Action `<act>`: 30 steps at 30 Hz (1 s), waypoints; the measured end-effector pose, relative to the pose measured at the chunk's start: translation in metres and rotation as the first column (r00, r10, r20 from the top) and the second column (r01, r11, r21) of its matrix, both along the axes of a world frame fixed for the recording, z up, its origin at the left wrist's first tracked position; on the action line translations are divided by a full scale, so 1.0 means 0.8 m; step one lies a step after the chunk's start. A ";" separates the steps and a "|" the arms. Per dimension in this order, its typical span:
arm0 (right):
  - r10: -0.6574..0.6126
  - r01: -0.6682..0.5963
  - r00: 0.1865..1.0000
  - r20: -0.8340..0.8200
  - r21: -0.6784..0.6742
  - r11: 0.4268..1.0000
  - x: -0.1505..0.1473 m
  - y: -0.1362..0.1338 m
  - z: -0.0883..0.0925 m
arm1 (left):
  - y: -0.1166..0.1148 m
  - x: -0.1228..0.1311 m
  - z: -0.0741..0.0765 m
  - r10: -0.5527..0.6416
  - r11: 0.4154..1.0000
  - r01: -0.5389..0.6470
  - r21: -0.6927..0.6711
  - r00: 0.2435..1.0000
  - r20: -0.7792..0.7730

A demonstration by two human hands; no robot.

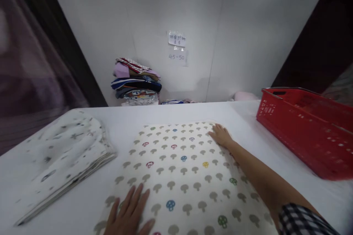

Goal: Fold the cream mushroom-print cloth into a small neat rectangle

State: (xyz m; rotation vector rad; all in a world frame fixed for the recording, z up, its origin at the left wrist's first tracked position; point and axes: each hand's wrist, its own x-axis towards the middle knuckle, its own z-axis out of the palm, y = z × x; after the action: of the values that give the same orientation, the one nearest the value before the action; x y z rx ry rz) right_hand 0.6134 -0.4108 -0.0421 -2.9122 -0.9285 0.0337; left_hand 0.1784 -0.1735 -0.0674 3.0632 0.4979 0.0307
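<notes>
A cream cloth (pixel 190 176) printed with grey mushrooms and a few coloured ones is spread flat in front of me. My left hand (pixel 128 211) rests palm down on its near left part, fingers spread. Across the cloth, my right hand (pixel 221 136) lies at the far right corner with its fingers stretched out flat. Neither hand grips anything. To the left is a folded stack of white cloth (pixel 68 150) with small dark prints, apart from the mushroom cloth. The near edge of the mushroom cloth runs out of view.
A red plastic basket (pixel 300 128) stands on the white table (pixel 129 115) at the right. Beyond the table's far edge rises a pile of folded fabrics (pixel 136 82). Handwritten paper signs (pixel 178 57) are taped to the pale wall. A purplish curtain (pixel 30 66) hangs at the left.
</notes>
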 end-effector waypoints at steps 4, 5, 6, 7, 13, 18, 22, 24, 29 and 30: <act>0.077 -0.080 0.993 0.086 0.031 0.996 0.000 0.009 -0.002 | 0.000 0.026 0.065 0.006 0.992 -0.019 -0.121 0.994 -0.108; 0.085 -0.088 0.991 0.103 0.028 0.996 0.003 0.013 -0.003 | 0.005 0.042 0.080 0.008 0.992 -0.020 -0.125 0.995 -0.097; 0.089 -0.092 0.990 0.113 0.021 0.996 0.007 0.018 -0.005 | 0.013 0.063 0.093 0.023 0.993 -0.030 -0.111 0.997 -0.067; 0.087 -0.089 0.989 0.117 0.011 0.996 0.011 0.023 -0.007 | 0.024 0.086 0.103 0.043 0.995 -0.047 -0.090 0.998 -0.043; 0.027 -0.024 0.998 0.048 -0.052 0.998 0.035 0.041 -0.021 | 0.109 0.235 0.089 0.068 0.995 -0.072 -0.076 0.996 -0.055; 0.038 -0.038 0.999 0.004 -0.051 0.998 0.050 0.034 -0.023 | 0.156 0.282 0.061 0.236 0.955 -0.249 -0.159 0.967 -0.093; 0.035 -0.035 0.999 -0.014 -0.029 0.999 0.059 0.024 -0.017 | 0.165 0.279 0.054 0.236 0.947 -0.247 -0.207 0.969 -0.076; -0.001 0.001 1.000 0.007 -0.039 0.999 0.060 0.021 -0.016 | 0.166 0.276 0.052 0.231 0.946 -0.241 -0.217 0.970 -0.072; -0.041 0.041 0.999 0.000 -0.071 0.997 0.064 0.021 -0.018 | 0.166 0.278 0.049 0.234 0.949 -0.239 -0.207 0.971 -0.049; -0.036 0.035 0.999 -0.015 -0.074 0.997 0.066 0.021 -0.017 | 0.167 0.279 0.048 0.236 0.949 -0.240 -0.203 0.971 -0.046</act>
State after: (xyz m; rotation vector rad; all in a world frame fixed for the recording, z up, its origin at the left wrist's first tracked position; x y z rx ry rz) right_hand 0.6659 -0.3944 -0.0557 -2.9906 -0.8921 0.0917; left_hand 0.4013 -0.0402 -0.0286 2.7866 0.8145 -0.0443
